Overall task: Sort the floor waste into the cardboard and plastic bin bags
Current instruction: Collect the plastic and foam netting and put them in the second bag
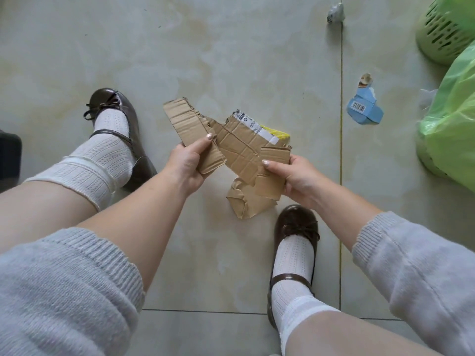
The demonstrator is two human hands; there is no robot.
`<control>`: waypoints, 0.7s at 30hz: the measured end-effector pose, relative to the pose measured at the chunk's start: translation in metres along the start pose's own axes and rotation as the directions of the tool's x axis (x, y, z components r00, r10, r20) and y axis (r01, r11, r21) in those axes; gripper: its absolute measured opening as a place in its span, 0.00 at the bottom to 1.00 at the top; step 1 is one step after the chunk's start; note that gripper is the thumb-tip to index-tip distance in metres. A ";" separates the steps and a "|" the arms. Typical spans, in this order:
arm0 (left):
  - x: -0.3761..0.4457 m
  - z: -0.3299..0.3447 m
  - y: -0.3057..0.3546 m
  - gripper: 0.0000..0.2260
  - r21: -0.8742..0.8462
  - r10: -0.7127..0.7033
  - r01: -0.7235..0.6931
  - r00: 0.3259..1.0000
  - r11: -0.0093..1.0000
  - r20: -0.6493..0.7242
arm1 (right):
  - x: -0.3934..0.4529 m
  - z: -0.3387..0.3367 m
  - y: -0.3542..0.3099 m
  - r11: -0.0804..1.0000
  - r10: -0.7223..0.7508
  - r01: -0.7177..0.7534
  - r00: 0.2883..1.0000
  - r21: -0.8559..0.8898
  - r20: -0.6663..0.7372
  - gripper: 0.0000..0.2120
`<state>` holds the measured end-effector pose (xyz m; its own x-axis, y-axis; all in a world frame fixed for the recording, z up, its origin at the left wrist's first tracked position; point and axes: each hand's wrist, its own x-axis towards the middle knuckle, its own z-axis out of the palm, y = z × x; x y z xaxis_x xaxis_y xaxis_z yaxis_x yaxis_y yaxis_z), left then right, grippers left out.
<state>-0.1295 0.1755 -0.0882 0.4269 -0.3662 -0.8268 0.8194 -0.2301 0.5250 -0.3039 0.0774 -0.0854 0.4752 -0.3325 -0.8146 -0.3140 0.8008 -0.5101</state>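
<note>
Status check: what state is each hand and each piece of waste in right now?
Left hand: grips torn brown cardboard strip.
Right hand: grips flattened brown cardboard box piece, taped and labelled.
Small blue carton: crushed, on the floor.
Crumpled grey wrapper: on the floor.
Green plastic bin bag: beside the basket.

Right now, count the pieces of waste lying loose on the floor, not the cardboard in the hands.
2. A crumpled grey wad lies at the top by the tile joint; a torn blue carton lies lower, beside the green bag. More may lie outside the view.
</note>
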 end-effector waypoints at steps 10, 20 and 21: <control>0.009 -0.005 0.037 0.21 0.149 0.285 -0.256 0.932 0.955 -0.226 | 0.010 -0.005 0.033 0.079 -0.270 0.253 0.937 -0.964 0.223 0.13; 0.001 0.020 0.069 0.12 0.402 0.398 -0.344 0.916 0.849 -0.057 | 0.021 -0.012 0.031 0.021 -0.312 0.118 0.944 -0.993 0.106 0.10; 0.001 0.022 0.076 0.12 0.417 0.406 -0.349 0.913 0.839 -0.052 | 0.021 -0.013 0.029 0.012 -0.298 0.128 0.947 -0.992 0.119 0.09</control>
<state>-0.0753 0.1375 -0.0451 0.7417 -0.3810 -0.5520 0.3787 -0.4414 0.8135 -0.3139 0.0867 -0.1211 0.6412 -0.4941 -0.5871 -0.7580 -0.5268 -0.3846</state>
